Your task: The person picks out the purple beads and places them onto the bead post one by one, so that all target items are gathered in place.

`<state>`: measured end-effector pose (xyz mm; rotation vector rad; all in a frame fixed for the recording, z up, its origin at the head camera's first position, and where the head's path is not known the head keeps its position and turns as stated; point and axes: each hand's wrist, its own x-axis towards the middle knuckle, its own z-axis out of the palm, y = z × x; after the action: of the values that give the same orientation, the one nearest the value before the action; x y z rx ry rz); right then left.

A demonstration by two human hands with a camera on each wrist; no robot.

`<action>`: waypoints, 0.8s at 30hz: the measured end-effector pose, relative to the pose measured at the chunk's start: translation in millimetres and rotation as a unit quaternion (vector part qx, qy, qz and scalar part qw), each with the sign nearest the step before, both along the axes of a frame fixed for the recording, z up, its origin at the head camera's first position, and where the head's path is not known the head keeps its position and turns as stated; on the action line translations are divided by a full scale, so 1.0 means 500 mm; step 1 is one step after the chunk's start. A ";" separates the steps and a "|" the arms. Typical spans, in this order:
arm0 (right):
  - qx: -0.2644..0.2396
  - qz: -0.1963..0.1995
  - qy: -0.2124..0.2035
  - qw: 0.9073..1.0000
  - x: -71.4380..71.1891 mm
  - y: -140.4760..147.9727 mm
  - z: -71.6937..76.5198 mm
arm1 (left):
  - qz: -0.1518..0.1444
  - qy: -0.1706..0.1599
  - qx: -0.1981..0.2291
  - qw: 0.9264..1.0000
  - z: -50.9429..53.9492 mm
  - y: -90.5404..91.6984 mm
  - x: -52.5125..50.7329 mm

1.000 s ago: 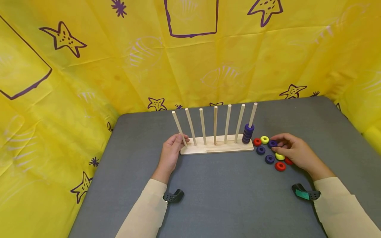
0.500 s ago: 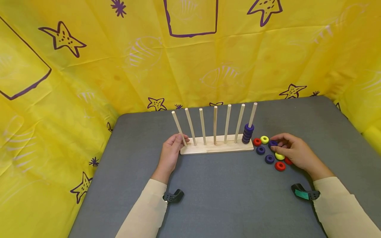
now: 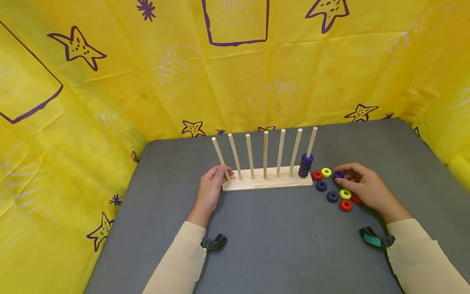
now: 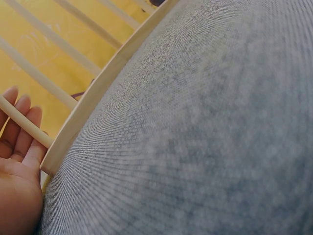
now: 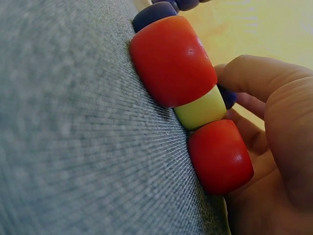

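A wooden peg rack (image 3: 268,183) stands on the grey table, its upright pegs in a row. My left hand (image 3: 211,183) holds its left end, thumb and fingers around the leftmost peg (image 3: 219,155); in the left wrist view the fingers (image 4: 22,127) lie behind that peg. Several purple rings (image 3: 306,165) are stacked on the rightmost peg. To the right of the rack, my right hand (image 3: 365,185) pinches a purple ring (image 3: 338,174) between thumb and fingers. In the right wrist view that ring (image 5: 227,98) is mostly hidden behind a yellow ring (image 5: 203,110) and the thumb.
Loose rings lie around the right hand: a red ring (image 3: 317,175) and a yellow ring (image 3: 326,172) near the rack, purple rings (image 3: 332,197) in front, another red ring (image 3: 345,205) nearest me. A yellow patterned cloth (image 3: 235,81) hangs behind the table (image 3: 264,245).
My right hand, pinching the purple ring, has shifted slightly up and away from the yellow ring, which now shows more fully. The left hand and rack have stayed put.
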<state>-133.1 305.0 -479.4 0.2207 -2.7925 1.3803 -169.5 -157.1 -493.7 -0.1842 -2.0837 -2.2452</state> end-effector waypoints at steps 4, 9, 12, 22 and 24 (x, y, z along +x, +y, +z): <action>0.000 -0.002 0.000 1.000 0.000 0.000 -0.001 | 0.000 0.001 -0.003 1.000 0.000 0.000 0.000; 0.008 -0.006 0.002 1.000 0.000 0.002 0.000 | -0.001 0.001 -0.006 1.000 0.000 0.000 -0.001; 0.011 -0.013 0.006 1.000 0.000 0.002 0.000 | -0.001 0.001 -0.006 1.000 0.002 0.000 0.000; -0.011 -0.035 0.025 0.999 0.006 -0.004 0.016 | -0.001 -0.001 0.002 1.000 0.001 0.001 0.000; -0.018 -0.038 0.034 0.999 0.007 -0.006 0.021 | -0.001 0.000 -0.002 1.000 0.001 0.000 0.000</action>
<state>-129.6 302.0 -469.1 0.1559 -2.6893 1.3789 -169.3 -156.9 -493.4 -0.1882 -2.0885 -2.2431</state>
